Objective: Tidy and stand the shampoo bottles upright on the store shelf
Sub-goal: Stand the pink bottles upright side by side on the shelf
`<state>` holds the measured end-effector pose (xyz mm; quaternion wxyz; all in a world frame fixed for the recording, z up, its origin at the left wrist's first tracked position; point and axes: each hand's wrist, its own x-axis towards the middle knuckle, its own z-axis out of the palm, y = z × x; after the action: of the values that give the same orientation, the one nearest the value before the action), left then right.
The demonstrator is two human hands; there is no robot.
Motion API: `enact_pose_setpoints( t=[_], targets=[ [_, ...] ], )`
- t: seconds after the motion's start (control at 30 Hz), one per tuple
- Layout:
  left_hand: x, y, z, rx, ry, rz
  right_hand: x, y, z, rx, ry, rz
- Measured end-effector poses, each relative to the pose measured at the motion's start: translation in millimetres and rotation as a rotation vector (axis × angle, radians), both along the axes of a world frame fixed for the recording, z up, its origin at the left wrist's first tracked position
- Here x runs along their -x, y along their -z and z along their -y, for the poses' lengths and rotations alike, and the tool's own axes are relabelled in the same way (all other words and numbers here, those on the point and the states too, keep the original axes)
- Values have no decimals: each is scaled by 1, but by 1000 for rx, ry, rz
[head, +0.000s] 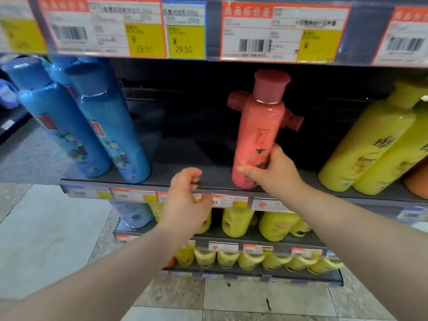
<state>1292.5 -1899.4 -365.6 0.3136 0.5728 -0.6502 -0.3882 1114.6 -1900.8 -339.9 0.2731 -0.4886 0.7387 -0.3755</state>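
Two bare hands at mid shelf. Right hand: fingers wrapped around lower body of pink shampoo bottle, thumb across front near base; bottle upright on shelf, base at front edge, dark pink cap on top. Two further dark pink caps behind it, one at each side of its shoulder; bodies hidden. Left hand: empty, fingers loosely curled, in front of shelf lip just left of pink bottle, not touching any bottle. Left section of same shelf: two blue shampoo bottles side by side, upright, floral labels, more blue caps behind. Right section: yellow bottles, two visible at front, touching each other, partly cut off by frame edge. Wide bare gap on shelf between blue and pink stock. Above: price tags in red, white and yellow along upper rail, two marked 29.50. Below: lower shelves with rows of yellow bottles and one pale blue bottle; tiled floor underneath.
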Motion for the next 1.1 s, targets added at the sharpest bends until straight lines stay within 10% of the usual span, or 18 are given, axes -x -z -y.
enact_pose_setpoints(
  t=[0.5,0.87,1.1],
  targets=[
    [21,3,51,1,47,88,-22,0,26,-80,-332,107],
    [15,12,56,-54,123,-21,78,16,102,-210,57,-607],
    [16,19,54,-11,97,-20,100,24,130,-288,129,-649]
  ],
)
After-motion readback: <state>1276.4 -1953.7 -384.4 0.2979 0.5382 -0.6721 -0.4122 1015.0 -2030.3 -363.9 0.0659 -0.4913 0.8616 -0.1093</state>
